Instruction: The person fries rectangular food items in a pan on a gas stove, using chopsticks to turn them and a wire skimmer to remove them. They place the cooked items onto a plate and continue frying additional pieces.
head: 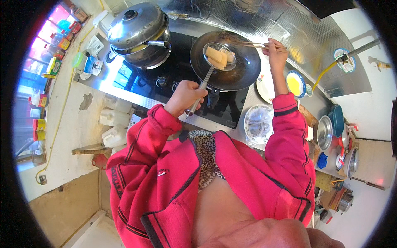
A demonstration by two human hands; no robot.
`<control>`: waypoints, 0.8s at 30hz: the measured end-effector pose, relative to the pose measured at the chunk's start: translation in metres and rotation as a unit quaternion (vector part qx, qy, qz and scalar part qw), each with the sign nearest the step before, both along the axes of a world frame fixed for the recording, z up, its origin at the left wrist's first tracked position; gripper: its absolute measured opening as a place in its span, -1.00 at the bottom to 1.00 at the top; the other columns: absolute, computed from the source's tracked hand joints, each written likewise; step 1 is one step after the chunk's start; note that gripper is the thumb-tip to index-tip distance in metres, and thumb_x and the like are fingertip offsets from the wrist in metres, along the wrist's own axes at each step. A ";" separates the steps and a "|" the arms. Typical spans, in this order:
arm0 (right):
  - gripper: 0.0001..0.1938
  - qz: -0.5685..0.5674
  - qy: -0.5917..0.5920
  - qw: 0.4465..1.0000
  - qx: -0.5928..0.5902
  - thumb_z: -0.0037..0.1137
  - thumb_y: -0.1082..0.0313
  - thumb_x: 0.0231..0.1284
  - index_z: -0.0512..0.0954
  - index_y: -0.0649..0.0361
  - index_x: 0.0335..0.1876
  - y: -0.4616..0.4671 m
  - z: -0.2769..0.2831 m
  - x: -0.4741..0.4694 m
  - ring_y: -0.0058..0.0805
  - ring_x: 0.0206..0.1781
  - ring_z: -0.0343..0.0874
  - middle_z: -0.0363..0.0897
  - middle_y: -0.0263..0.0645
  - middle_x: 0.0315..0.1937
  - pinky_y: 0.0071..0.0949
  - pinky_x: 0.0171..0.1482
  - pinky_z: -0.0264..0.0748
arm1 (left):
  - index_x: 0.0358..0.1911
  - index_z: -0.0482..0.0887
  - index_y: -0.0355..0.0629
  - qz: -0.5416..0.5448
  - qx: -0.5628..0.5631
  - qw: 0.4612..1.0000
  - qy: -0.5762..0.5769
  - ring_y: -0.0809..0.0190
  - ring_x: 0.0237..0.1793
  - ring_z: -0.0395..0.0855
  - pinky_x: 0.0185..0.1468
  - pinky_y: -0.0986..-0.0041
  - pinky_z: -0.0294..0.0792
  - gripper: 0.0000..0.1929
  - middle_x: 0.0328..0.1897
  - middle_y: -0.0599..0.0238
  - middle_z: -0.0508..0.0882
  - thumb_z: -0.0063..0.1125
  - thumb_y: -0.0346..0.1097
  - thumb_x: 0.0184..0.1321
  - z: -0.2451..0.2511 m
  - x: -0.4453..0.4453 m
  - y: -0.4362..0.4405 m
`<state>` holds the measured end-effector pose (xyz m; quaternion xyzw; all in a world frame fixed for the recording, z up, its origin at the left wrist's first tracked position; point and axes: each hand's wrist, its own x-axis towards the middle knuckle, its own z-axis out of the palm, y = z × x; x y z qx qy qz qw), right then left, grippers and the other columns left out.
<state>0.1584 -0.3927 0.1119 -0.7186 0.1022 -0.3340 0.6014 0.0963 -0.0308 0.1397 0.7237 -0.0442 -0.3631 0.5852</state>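
My left hand grips the metal handle of a wire skimmer, whose basket hangs over a dark wok. Several golden fried pieces, perhaps tofu, lie in that basket. In my right hand is a pair of chopsticks, their tips above the far side of the wok. The wok rests on the right burner of a black glass gas stove. Its inner wall looks browned and shiny; how much oil it holds cannot be told.
A lidded steel steamer pot occupies the left burner. Right of the wok stand a white plate, a plastic-covered patterned bowl and a blue-rimmed bowl with yellow contents. Foil sheeting lines the wall behind. White jugs sit lower left.
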 end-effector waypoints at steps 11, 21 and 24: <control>-0.77 0.120 0.108 0.986 -0.044 0.10 0.33 0.34 0.65 0.13 0.03 0.039 -0.028 -0.055 -0.66 -0.32 0.60 0.68 -0.33 -0.24 -0.66 -0.31 0.58 | -0.29 0.64 -0.32 0.044 -0.019 0.999 -0.016 0.43 -0.70 0.49 -0.64 0.62 0.29 -0.80 -0.57 0.34 0.58 0.21 -0.28 0.22 0.030 -0.013 0.033; -0.76 0.105 -0.053 0.925 -0.362 0.19 0.51 0.16 0.65 0.13 -0.04 0.070 -0.058 -0.050 -0.23 -0.24 0.66 0.67 -0.14 -0.23 -0.43 -0.17 0.58 | -0.30 0.64 -0.32 0.052 -0.030 0.998 -0.020 0.43 -0.69 0.51 -0.62 0.63 0.28 -0.79 -0.57 0.34 0.59 0.21 -0.27 0.22 0.030 -0.014 0.041; -0.76 0.102 -0.055 0.923 -0.366 0.20 0.51 0.14 0.63 0.13 -0.06 0.071 -0.056 -0.046 -0.20 -0.22 0.67 0.66 -0.13 -0.23 -0.38 -0.18 0.59 | -0.30 0.64 -0.33 0.045 -0.023 0.999 -0.014 0.43 -0.69 0.50 -0.62 0.61 0.28 -0.79 -0.57 0.34 0.59 0.20 -0.28 0.23 0.027 -0.017 0.042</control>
